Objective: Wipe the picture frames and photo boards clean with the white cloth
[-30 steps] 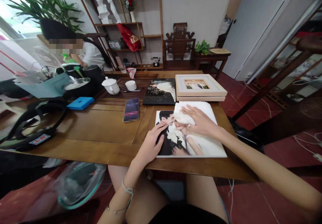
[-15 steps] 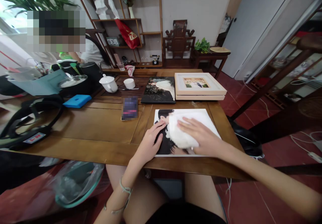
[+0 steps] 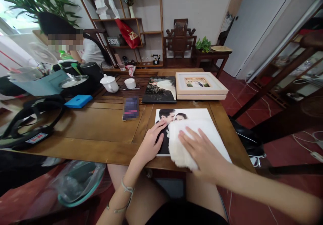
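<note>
On the wooden table in front of me lies a photo panel (image 3: 165,147) with a white edge, printed with two people close together. My left hand (image 3: 152,140) rests on its left part, fingers stretched out and flat, holding nothing. A folded white cloth (image 3: 180,147) is under my right hand (image 3: 199,147), which presses it onto the panel with its fingers spread over the top. The cloth covers much of the picture's lower right, and its near end hangs past the panel's front edge. My right thumb is hidden.
Behind the panel lie a dark photo panel (image 3: 158,92) and stacked pale frames (image 3: 202,95). A small dark booklet (image 3: 130,108), a white lidded cup (image 3: 109,83), a blue box (image 3: 78,101) and a black headset (image 3: 32,117) are leftward. A person (image 3: 93,51) sits across the table.
My right hand has moved the white cloth toward me, down over the panel's front edge. The second printed face now shows. My left hand has stayed in place.
</note>
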Demonstrator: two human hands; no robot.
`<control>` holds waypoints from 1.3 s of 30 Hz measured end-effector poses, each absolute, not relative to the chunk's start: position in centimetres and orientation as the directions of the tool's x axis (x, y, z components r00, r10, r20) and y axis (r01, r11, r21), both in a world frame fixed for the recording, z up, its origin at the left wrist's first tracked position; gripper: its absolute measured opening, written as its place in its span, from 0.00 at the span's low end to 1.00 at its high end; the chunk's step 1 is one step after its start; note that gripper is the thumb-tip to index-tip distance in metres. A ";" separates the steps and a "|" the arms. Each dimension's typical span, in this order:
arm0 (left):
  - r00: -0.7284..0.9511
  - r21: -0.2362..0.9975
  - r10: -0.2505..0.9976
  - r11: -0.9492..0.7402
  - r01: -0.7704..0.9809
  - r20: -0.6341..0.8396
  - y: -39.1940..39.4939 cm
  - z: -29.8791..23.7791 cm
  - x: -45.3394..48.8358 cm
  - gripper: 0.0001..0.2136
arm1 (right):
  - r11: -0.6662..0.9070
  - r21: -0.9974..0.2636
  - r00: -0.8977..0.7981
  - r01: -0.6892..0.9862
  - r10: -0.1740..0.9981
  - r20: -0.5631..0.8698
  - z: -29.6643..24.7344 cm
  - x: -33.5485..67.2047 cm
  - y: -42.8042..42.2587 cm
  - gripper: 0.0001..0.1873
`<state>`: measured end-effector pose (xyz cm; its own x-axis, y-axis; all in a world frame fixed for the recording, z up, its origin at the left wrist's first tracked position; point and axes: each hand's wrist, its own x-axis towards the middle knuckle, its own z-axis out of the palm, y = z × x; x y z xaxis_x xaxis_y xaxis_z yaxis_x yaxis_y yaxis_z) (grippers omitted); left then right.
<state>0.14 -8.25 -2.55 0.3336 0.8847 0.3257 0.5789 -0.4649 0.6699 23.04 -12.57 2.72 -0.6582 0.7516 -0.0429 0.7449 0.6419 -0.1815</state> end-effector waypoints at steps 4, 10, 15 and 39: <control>0.342 0.667 0.885 -0.464 0.583 0.316 -8.2 -2.4 0.1 0.19 | 0.750 -0.254 -0.777 0.611 0.629 -0.011 2.6 23.4 -14.4 0.51; 0.340 0.660 0.881 -0.472 0.584 0.329 -8.2 -2.6 0.0 0.19 | 0.658 -0.244 -0.658 0.712 0.747 0.095 1.7 25.1 -5.8 0.44; 0.325 0.662 0.890 -0.456 0.595 0.320 -8.2 -2.6 0.0 0.19 | 0.533 -0.176 -0.519 0.828 0.846 0.120 1.6 27.7 -0.6 0.36; 0.331 0.649 0.883 -0.468 0.599 0.332 -8.2 -2.5 0.1 0.19 | 0.673 -0.313 -0.666 0.670 0.731 0.147 1.5 27.6 -1.6 0.38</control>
